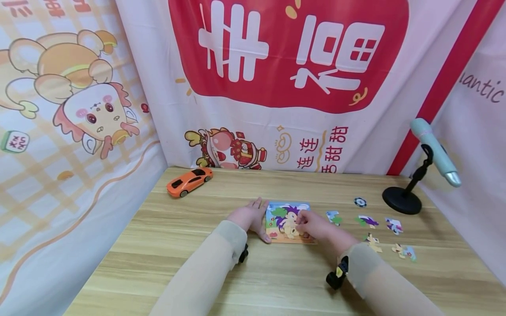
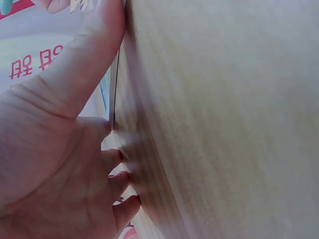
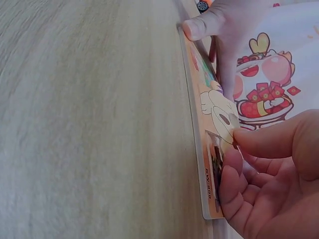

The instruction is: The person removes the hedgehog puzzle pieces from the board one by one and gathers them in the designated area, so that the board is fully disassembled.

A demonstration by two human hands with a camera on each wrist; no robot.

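A jigsaw puzzle board [image 1: 272, 224] with a purple-haired cartoon hedgehog lies flat on the wooden table. Against its left edge rests my left hand [image 1: 254, 220]; the thumb touches the near left corner, and the fingers [image 2: 119, 183] extend along the side. Over the board's right part, my right hand [image 1: 315, 225] pinches a cream puzzle piece [image 3: 225, 121] between thumb and fingertips. The piece is tilted above the board, partly hidden by the fingers. Beside it, the right wrist view shows a dark gap in the picture near the printed letters.
Several loose puzzle pieces [image 1: 368, 221] lie scattered right of the board. Behind them is a dark round chip [image 1: 360, 202]. A mint microphone [image 1: 435, 149] on a black stand [image 1: 401, 201] stands at the back right. An orange toy car [image 1: 190, 181] sits at the back left. Printed cloth walls surround the table.
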